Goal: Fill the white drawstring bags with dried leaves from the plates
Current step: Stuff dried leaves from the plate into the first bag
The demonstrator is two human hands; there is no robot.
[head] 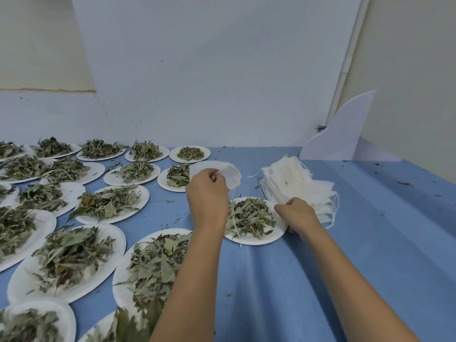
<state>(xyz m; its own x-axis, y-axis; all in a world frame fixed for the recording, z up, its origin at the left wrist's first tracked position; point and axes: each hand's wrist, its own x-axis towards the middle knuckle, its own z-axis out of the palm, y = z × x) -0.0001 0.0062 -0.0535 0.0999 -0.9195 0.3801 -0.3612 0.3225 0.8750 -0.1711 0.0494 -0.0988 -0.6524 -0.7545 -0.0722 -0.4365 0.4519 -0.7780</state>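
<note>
1. The left hand (208,193) is closed on one white bag (232,177), pinching it near its mouth and holding it up above the table (271,280). The bag's string (234,218) hangs down over the nearest plate (256,239).
2. The bag looks limp and flat, so I judge that no leaves have gone into it yet.
3. The right hand (294,211) has its fingers curled on the right rim of that plate, apparently gripping it. Its heap of leaves (249,213) looks whole.
4. The stack of bags (296,186) lies just beyond the right hand, all of them flat and unfilled.
5. One empty plate (204,166) sits behind the held bag, which hints that a portion may already be done, though no filled bag is in view.
6. Many other plates (144,197) to the left are heaped with leaves, so most of the job appears to remain.
</note>
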